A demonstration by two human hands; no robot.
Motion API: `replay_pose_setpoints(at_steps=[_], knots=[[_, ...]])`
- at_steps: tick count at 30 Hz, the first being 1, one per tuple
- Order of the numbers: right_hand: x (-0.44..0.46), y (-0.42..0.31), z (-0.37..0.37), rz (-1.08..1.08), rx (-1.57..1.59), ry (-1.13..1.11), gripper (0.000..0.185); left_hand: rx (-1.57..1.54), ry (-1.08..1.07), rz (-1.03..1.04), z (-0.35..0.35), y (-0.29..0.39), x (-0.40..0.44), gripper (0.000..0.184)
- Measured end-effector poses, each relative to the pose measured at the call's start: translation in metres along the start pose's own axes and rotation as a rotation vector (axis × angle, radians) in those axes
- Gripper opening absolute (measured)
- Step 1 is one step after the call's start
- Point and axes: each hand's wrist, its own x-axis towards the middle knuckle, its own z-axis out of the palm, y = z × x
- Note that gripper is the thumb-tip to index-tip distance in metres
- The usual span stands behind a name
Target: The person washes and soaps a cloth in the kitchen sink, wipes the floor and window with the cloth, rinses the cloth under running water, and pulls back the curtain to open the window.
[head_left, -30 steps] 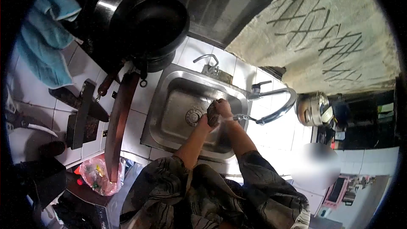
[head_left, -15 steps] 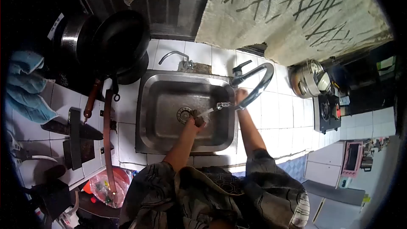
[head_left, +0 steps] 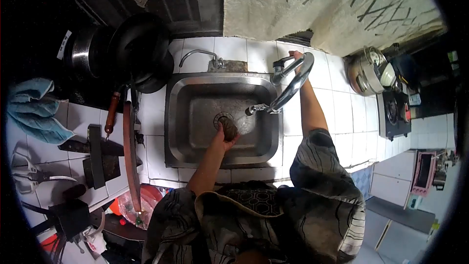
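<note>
In the head view, my left hand is inside the steel sink, closed around a small brownish-green rounded thing whose kind I cannot make out. The drain lies partly hidden behind it. A curved chrome faucet reaches over the sink's right side, its spout end up and to the right of the held thing. My right hand is up behind the faucet's neck, its fingers closed at the lever; the neck covers part of that hand.
Black pans stand at the left, near a blue cloth and a knife. A second, thin tap is behind the sink. Stacked pots and a stove are at the right.
My right hand has moved up from beside the faucet's base to its lever. The white water stream at the spout no longer shows clearly. My left hand still holds the brownish-green thing.
</note>
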Motion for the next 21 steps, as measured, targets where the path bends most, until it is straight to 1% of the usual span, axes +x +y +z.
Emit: replay_pose_setpoints(at_steps=[1, 2, 3, 4, 5, 6, 7, 8, 9, 10, 11, 12, 14, 15, 16, 17, 18, 19, 20, 21], knots=[[-0.015, 0.0, -0.005, 0.02, -0.072, 0.033, 0.031, -0.045, -0.042, -0.025, 0.001, -0.001, -0.005, 0.055], [-0.029, -0.016, -0.009, 0.037, -0.141, 0.064, 0.031, -0.093, -0.087, -0.047, 0.003, -0.001, -0.011, 0.055], [-0.047, 0.029, -0.006, -0.005, -0.334, 0.21, 0.038, -0.082, -0.085, -0.046, 0.005, -0.003, -0.02, 0.055], [-0.075, 0.025, -0.008, 0.015, -0.357, 0.196, 0.043, -0.109, -0.139, -0.073, 0.007, -0.006, -0.03, 0.052], [-0.117, -0.001, 0.002, 0.015, -0.303, 0.306, 0.04, -0.135, -0.196, -0.1, 0.009, -0.008, -0.034, 0.05], [-0.157, 0.006, 0.014, 0.356, -0.137, 0.271, 0.036, -0.119, -0.197, -0.102, 0.008, -0.01, -0.035, 0.05], [-0.195, -0.018, 0.022, 0.481, 0.116, 0.126, 0.035, -0.109, -0.373, -0.133, 0.005, -0.012, -0.035, 0.049], [-0.231, -0.014, 0.035, 0.535, 0.115, -0.033, 0.036, -0.099, -0.548, -0.168, 0.003, -0.015, -0.036, 0.048], [-0.26, -0.017, 0.049, 0.547, 0.346, -0.108, 0.046, -0.081, -0.545, -0.175, 0.003, -0.018, -0.042, 0.048], [-0.27, -0.06, 0.05, 0.979, 0.81, -0.137, 0.057, -0.094, -0.639, -0.221, 0.003, -0.022, -0.051, 0.047], [-0.276, -0.075, 0.053, 1.123, 1.206, -0.19, 0.065, -0.107, -0.733, -0.267, 0.005, -0.026, -0.061, 0.047], [-0.281, -0.079, 0.057, 1.112, 1.219, -0.173, 0.065, -0.086, -0.732, -0.274, 0.007, -0.029, -0.074, 0.047], [-0.289, -0.086, 0.064, 0.852, 1.736, -0.268, 0.066, -0.14, -0.793, -0.343, 0.009, -0.033, -0.094, 0.046], [-0.286, -0.091, 0.067, 0.824, 1.843, -0.242, 0.055, -0.122, -0.797, -0.343, 0.006, -0.034, -0.091, 0.046], [-0.283, -0.092, 0.075, 0.81, 1.853, -0.236, 0.055, -0.046, -0.8, -0.28, -0.002, -0.034, -0.085, 0.044], [-0.279, -0.093, 0.083, 0.677, 1.824, -0.4, 0.044, 0.029, -0.804, -0.219, -0.003, -0.034, -0.089, 0.043], [-0.276, -0.093, 0.087, 0.543, 1.781, -0.559, 0.033, 0.04, -0.806, -0.22, -0.005, -0.032, -0.092, 0.043], [-0.277, -0.093, 0.084, 0.776, 1.75, -0.478, 0.012, 0.152, -0.743, -0.127, -0.008, -0.029, -0.096, 0.041], [-0.272, -0.095, 0.084, 0.768, 1.752, -0.476, 0.012, 0.26, -0.678, -0.032, -0.007, -0.026, -0.103, 0.04], [-0.267, -0.096, 0.084, 0.739, 1.69, -0.596, 0.013, 0.322, -0.634, -0.061, -0.002, -0.023, -0.111, 0.04]])
